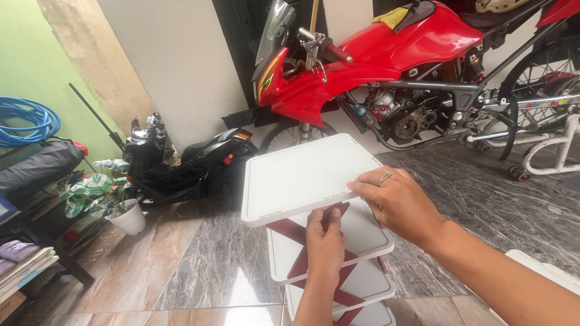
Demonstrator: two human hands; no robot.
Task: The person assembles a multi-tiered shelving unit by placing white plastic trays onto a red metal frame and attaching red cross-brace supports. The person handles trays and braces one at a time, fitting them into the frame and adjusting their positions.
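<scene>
A white plastic rack with stacked square shelves and dark red cross braces (302,238) stands on the floor just in front of me. The top shelf panel (302,175) is white with a raised rim and sits slightly askew above the lower shelves (362,232). My left hand (325,241) grips the near edge of the top panel from below, thumb on its rim. My right hand (396,202), with a ring on one finger, rests on the panel's right near corner, fingers pinching its edge.
A red motorcycle (386,54) is parked against the white wall behind the rack. A small black scooter (181,163) and a potted plant (115,202) stand at left, beside a shelf with a blue hose (27,121). A white wheeled frame (553,148) is at right. Marble floor tiles (223,265).
</scene>
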